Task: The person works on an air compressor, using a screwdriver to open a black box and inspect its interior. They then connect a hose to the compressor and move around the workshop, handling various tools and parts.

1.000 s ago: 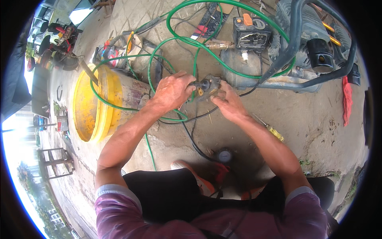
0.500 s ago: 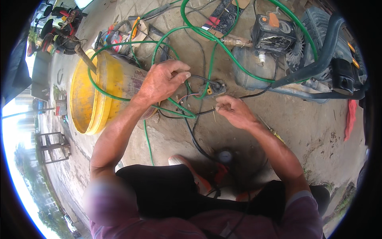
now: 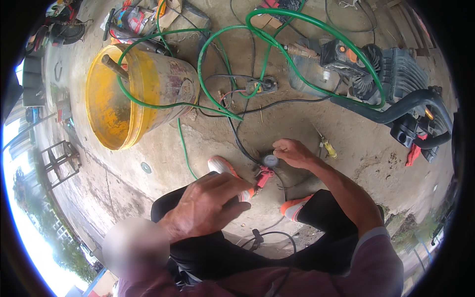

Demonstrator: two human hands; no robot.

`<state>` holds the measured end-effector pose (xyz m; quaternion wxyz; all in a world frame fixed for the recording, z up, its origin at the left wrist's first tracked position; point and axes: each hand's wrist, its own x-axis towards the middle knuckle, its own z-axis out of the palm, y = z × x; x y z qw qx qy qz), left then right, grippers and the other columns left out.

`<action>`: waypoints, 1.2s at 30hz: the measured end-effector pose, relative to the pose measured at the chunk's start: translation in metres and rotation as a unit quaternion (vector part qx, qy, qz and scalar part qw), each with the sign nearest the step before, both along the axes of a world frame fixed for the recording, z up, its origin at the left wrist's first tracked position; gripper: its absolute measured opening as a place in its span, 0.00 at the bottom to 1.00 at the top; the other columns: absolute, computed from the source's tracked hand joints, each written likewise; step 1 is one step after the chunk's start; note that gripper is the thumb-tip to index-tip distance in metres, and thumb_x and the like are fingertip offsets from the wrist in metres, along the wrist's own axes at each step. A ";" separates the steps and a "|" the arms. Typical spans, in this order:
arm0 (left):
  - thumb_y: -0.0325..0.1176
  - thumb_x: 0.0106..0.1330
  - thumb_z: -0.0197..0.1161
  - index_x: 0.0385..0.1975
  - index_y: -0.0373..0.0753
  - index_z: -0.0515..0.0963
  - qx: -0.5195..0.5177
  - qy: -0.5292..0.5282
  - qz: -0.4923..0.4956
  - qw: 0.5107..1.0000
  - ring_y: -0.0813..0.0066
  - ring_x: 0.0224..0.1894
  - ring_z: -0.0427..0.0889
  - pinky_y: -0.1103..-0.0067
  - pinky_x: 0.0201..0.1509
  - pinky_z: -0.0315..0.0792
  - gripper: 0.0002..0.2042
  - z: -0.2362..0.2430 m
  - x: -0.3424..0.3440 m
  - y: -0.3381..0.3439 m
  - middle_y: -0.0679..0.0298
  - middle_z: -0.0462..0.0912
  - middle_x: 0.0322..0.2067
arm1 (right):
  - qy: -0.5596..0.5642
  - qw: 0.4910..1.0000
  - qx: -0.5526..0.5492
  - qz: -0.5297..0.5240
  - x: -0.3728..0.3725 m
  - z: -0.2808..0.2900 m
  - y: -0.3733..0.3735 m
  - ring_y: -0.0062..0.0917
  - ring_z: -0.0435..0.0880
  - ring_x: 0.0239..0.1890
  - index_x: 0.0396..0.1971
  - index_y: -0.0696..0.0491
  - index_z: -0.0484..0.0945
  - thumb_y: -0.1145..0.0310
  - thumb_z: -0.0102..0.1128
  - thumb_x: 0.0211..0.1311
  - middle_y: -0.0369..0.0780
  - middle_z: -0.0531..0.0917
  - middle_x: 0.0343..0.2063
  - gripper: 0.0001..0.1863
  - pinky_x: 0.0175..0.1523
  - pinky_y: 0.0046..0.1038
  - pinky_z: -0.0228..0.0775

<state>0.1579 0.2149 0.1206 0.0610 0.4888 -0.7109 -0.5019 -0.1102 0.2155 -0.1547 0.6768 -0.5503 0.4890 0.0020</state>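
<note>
Above my lap, my left hand is open, thumb apart from the fingers, with nothing seen in it. My right hand has its fingers curled together; what they hold, if anything, is hidden. Close beside its fingertips is a round pressure gauge on a red tyre inflator gun lying between my shoes. A black hose runs up from the gun. Farther off, a power socket block with a cord plugged in sits on the ground.
A yellow bucket lies tipped at the left, a wooden handle in it. Loops of green hose cross to an air compressor at the right. A yellow-handled screwdriver lies right of my right hand.
My left hand has drawn back from the green hose and cords to above my lap. The right hand has moved nearer me, to beside the gauge. The view has shifted.
</note>
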 end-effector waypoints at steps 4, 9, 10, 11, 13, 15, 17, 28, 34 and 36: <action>0.41 0.66 0.70 0.52 0.38 0.81 0.146 0.000 -0.009 0.989 0.55 0.40 0.87 0.65 0.45 0.80 0.19 -0.005 -0.011 0.058 0.54 0.85 0.40 | -0.051 0.995 0.079 -0.035 0.039 0.040 0.014 0.37 0.87 0.54 0.56 0.62 0.79 0.57 0.61 0.67 0.51 0.87 0.50 0.26 0.58 0.32 0.77; 0.40 0.66 0.70 0.52 0.37 0.81 0.147 -0.074 0.171 0.971 0.60 0.35 0.88 0.67 0.41 0.79 0.19 -0.010 -0.004 0.084 0.56 0.86 0.38 | -0.061 0.997 0.040 -0.015 0.085 0.073 0.019 0.35 0.87 0.54 0.53 0.61 0.80 0.56 0.61 0.68 0.50 0.87 0.49 0.24 0.57 0.31 0.78; 0.40 0.65 0.70 0.52 0.37 0.81 0.153 -0.062 0.201 0.966 0.62 0.35 0.87 0.68 0.41 0.79 0.20 -0.010 -0.004 0.097 0.56 0.86 0.38 | -0.060 0.998 0.033 -0.014 0.088 0.062 0.028 0.36 0.87 0.53 0.53 0.61 0.80 0.57 0.61 0.68 0.50 0.87 0.49 0.23 0.57 0.31 0.78; 0.40 0.65 0.70 0.53 0.37 0.81 0.178 -0.053 0.211 0.960 0.62 0.34 0.87 0.69 0.41 0.79 0.20 -0.011 -0.005 0.113 0.56 0.86 0.38 | -0.063 0.998 0.026 -0.011 0.095 0.042 0.041 0.36 0.87 0.53 0.52 0.60 0.81 0.57 0.61 0.68 0.50 0.88 0.48 0.22 0.57 0.31 0.78; 0.40 0.64 0.71 0.53 0.37 0.81 0.228 -0.037 0.231 0.945 0.62 0.34 0.87 0.69 0.41 0.79 0.20 -0.015 -0.011 0.139 0.56 0.86 0.39 | 0.014 0.992 -0.054 0.109 0.094 -0.017 0.068 0.40 0.86 0.52 0.51 0.59 0.80 0.56 0.62 0.64 0.50 0.87 0.48 0.24 0.57 0.33 0.78; 0.39 0.65 0.70 0.54 0.37 0.81 0.259 -0.019 0.236 0.936 0.61 0.34 0.87 0.69 0.41 0.79 0.20 -0.013 -0.017 0.151 0.55 0.86 0.39 | 0.113 0.983 -0.056 0.132 0.102 -0.038 0.081 0.41 0.86 0.52 0.52 0.59 0.79 0.54 0.64 0.61 0.50 0.86 0.49 0.27 0.57 0.35 0.77; 0.33 0.65 0.71 0.53 0.34 0.81 0.257 -0.012 0.264 0.930 0.71 0.31 0.86 0.76 0.37 0.79 0.18 -0.012 -0.026 0.159 0.58 0.86 0.35 | 0.173 0.979 -0.090 0.058 0.107 -0.039 0.088 0.42 0.84 0.54 0.52 0.58 0.78 0.51 0.68 0.57 0.50 0.85 0.48 0.29 0.58 0.40 0.75; 0.36 0.67 0.69 0.58 0.37 0.79 0.338 0.031 0.323 0.884 0.60 0.41 0.88 0.70 0.47 0.81 0.21 -0.014 -0.028 0.179 0.53 0.85 0.45 | 0.283 0.887 -0.322 0.173 0.119 -0.104 0.106 0.40 0.82 0.52 0.40 0.51 0.85 0.69 0.61 0.58 0.43 0.87 0.43 0.11 0.56 0.44 0.73; 0.40 0.70 0.67 0.59 0.38 0.77 0.317 0.086 0.347 0.879 0.63 0.38 0.86 0.70 0.44 0.79 0.22 -0.012 -0.039 0.184 0.56 0.84 0.41 | 0.261 0.894 -0.298 0.211 0.138 -0.081 0.093 0.45 0.84 0.55 0.40 0.53 0.82 0.61 0.66 0.60 0.49 0.87 0.44 0.13 0.57 0.44 0.75; 0.41 0.70 0.67 0.60 0.38 0.77 0.305 0.074 0.326 0.892 0.64 0.38 0.86 0.70 0.44 0.79 0.22 -0.012 -0.035 0.184 0.56 0.84 0.41 | 0.256 0.906 -0.268 0.202 0.154 -0.088 0.086 0.46 0.86 0.49 0.39 0.54 0.82 0.58 0.66 0.62 0.50 0.87 0.41 0.14 0.53 0.44 0.77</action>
